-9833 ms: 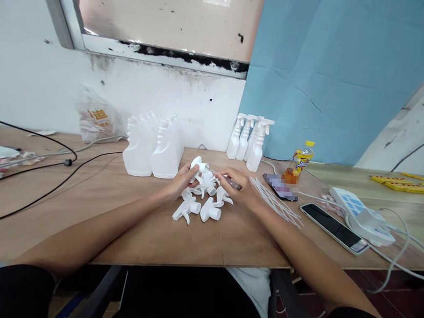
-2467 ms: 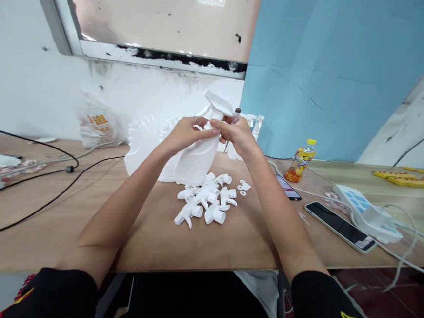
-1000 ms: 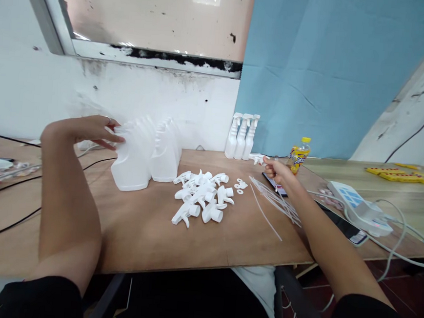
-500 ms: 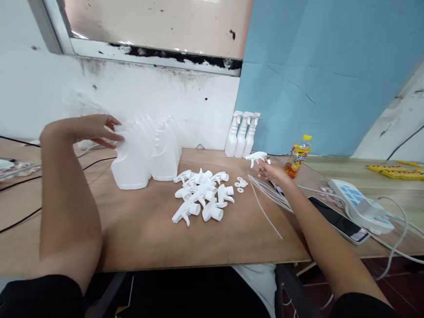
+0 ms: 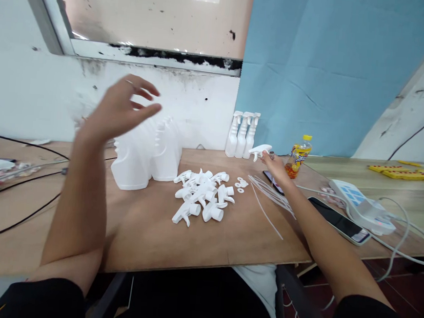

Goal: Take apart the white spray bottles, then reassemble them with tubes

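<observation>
My left hand [image 5: 126, 103] is raised above the white plastic bottles [image 5: 132, 165], its fingers curved and apart with nothing between them. The bottles stand in two rows, without tops. On the right, my right hand [image 5: 274, 165] grips a white trigger sprayer head [image 5: 259, 151], held above the table in front of three finished spray bottles [image 5: 241, 137]. A pile of loose trigger sprayer heads [image 5: 202, 192] lies mid-table. Beside it are several small white rings [image 5: 241, 183] and a bundle of thin clear tubes [image 5: 271, 195].
A drink bottle with a yellow cap [image 5: 299, 156] stands just beyond my right hand. A phone [image 5: 337, 220] and a white power strip [image 5: 360, 205] with cables lie at the right. Black cables [image 5: 19, 178] cross the left side. Yellow packs [image 5: 400, 172] lie far right.
My left hand has let go of the front bottle's neck and moved up and to the right. My right hand has lifted slightly with the sprayer head.
</observation>
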The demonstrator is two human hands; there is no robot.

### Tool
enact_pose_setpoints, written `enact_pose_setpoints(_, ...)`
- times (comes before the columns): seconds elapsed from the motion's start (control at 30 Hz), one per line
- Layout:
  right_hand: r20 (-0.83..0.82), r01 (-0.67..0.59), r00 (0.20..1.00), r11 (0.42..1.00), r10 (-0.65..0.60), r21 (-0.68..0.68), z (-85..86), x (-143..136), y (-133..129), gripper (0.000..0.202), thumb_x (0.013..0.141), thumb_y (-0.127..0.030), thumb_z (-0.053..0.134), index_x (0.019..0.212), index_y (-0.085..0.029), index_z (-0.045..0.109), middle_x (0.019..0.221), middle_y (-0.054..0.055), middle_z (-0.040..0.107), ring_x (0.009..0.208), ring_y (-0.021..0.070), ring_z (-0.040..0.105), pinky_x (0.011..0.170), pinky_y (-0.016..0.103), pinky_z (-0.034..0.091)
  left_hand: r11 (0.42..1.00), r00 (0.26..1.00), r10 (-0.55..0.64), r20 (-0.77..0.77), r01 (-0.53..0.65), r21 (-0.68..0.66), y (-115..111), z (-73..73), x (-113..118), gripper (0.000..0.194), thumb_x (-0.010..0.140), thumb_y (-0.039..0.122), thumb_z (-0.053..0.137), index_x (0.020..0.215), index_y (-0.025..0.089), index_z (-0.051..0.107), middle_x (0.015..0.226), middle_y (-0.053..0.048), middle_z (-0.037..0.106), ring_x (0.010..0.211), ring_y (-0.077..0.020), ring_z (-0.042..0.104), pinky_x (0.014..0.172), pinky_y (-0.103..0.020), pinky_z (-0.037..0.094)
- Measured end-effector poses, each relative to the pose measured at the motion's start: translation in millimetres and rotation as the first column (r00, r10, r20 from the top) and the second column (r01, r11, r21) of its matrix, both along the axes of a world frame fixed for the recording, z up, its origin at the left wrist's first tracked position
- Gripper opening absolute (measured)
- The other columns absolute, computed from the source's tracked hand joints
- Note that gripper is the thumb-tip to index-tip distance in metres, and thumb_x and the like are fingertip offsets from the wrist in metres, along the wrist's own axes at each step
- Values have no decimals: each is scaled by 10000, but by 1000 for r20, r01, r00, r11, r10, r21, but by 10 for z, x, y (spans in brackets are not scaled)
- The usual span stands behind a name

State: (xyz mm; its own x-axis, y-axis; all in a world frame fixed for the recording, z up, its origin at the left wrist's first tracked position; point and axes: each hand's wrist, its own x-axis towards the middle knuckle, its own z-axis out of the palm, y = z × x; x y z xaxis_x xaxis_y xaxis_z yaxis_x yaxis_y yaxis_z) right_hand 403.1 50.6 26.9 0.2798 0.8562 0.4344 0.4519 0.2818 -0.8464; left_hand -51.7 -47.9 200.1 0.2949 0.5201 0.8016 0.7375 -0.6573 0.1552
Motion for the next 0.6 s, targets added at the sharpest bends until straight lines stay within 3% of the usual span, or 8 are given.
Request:
enact_pose_setpoints(0.07, -111, -91, 989, 995, 95, 45, 72, -126, -74, 512, 882, -694, 594, 846, -183, 576, 805, 117, 748, 719, 225, 724, 695, 325, 573, 979, 982, -188, 33, 190, -70, 133, -185, 405, 345, 899, 370, 645, 1148, 133, 618, 1216, -66, 604, 1046, -178, 638, 844, -296, 528)
enact_pose_setpoints(0.13, -172, -265, 947, 962, 273, 67, 145, -287, -190, 549, 822, -735, 642, 802, -191, 566, 714, 101, 728, 571, 199, 683, 610, 321, 568, 925, 944, -324, 55, 329, -191, 337, -465, 773, 322, 897, 376, 641, 1139, 166, 609, 1246, -87, 611, 1067, -202, 644, 831, -303, 540)
enact_pose_setpoints(0.23, -135, -497, 860, 868, 493, 3, 221, -548, -405, 605, 783, -785, 638, 696, -192, 559, 569, 77, 670, 434, 164, 599, 478, 286, 504, 818, 903, -405, 145, 429, -383, 582, -950, 1215, 499, 871, 410, 676, 1290, 180, 536, 1389, -140, 549, 1120, -242, 635, 848, -335, 544)
enact_pose_setpoints(0.27, -112, -547, 834, 836, 541, -31, 230, -631, -474, 618, 791, -793, 620, 676, -188, 567, 535, 71, 651, 411, 157, 579, 449, 276, 479, 764, 898, -397, 191, 438, -473, 619, -1095, 1324, 587, 842, 429, 712, 1335, 185, 506, 1401, -153, 545, 1106, -255, 644, 812, -330, 550)
enact_pose_setpoints(0.33, -55, -590, 807, 803, 587, -82, 222, -779, -587, 627, 814, -788, 595, 668, -178, 591, 496, 56, 627, 381, 147, 550, 408, 264, 432, 572, 845, -427, 322, 529, -628, 627, -1319, 1482, 646, 817, 410, 739, 1372, 208, 478, 1356, -148, 585, 1040, -256, 676, 725, -301, 551)
enact_pose_setpoints(0.4, 6, -581, 811, 807, 585, -102, 191, -891, -655, 628, 822, -782, 590, 685, -170, 616, 483, 43, 616, 370, 142, 540, 398, 258, 408, 378, 764, -464, 447, 628, -681, 588, -1449, 1572, 533, 794, 327, 750, 1272, 199, 551, 1177, -123, 675, 954, -244, 691, 656, -273, 537)
enact_pose_setpoints(0.5, 0, -594, 802, 798, 597, -98, 145, -970, -670, 676, 802, -825, 561, 683, -163, 628, 518, 57, 633, 411, 151, 570, 445, 270, 439, 201, 664, -378, 645, 739, -643, 543, -1525, 1632, 290, 730, 161, 733, 995, 173, 616, 846, -50, 689, 728, -188, 664, 572, -252, 500)
enact_pose_setpoints(0.6, -127, -612, 786, 791, 605, -22, 130, -953, -619, 750, 800, -885, 462, 697, -163, 636, 545, 63, 633, 451, 146, 568, 472, 270, 442, 123, 570, -143, 809, 821, -557, 569, -1564, 1649, 214, 684, 114, 692, 842, 178, 562, 706, 2, 614, 599, -150, 605, 526, -247, 472)
